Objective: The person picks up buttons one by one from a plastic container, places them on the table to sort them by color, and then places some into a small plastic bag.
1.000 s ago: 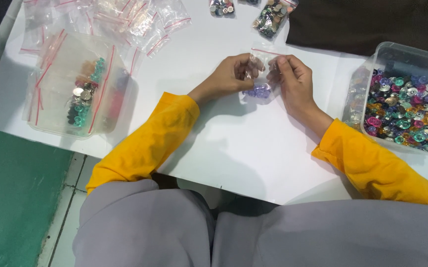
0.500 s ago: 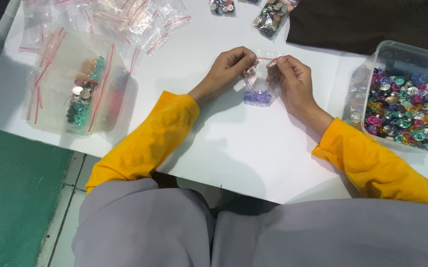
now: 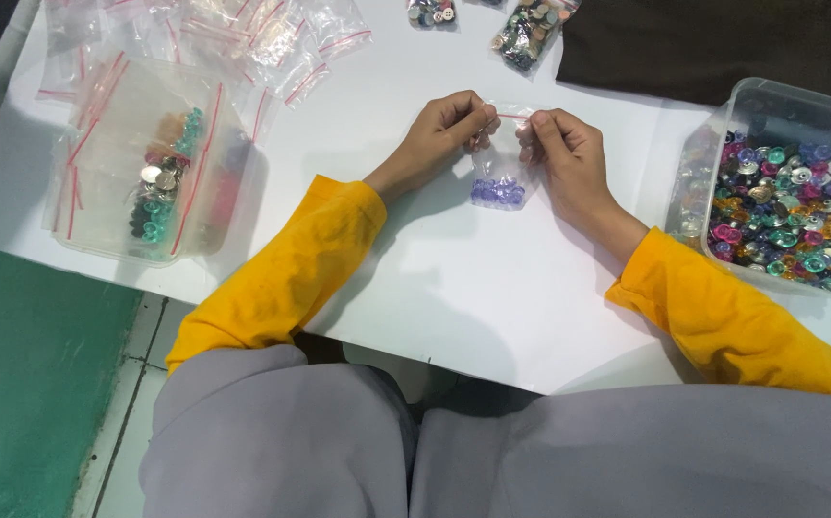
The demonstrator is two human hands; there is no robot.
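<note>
On the white bench (image 3: pixel 492 288), a clear box of colourful buttons (image 3: pixel 780 206) stands right of the fingers. The small clear bag (image 3: pixel 500 158) hangs upright, red strip on top, purple buttons (image 3: pixel 498 190) below. Left hand (image 3: pixel 444 129) and right hand (image 3: pixel 564 153) pinch its top edge, fingers closed.

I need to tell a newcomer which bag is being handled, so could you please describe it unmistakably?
On the white table, find both hands: the left hand and right hand pinch the small clear zip bag between them. Only it holds purple buttons.
</note>
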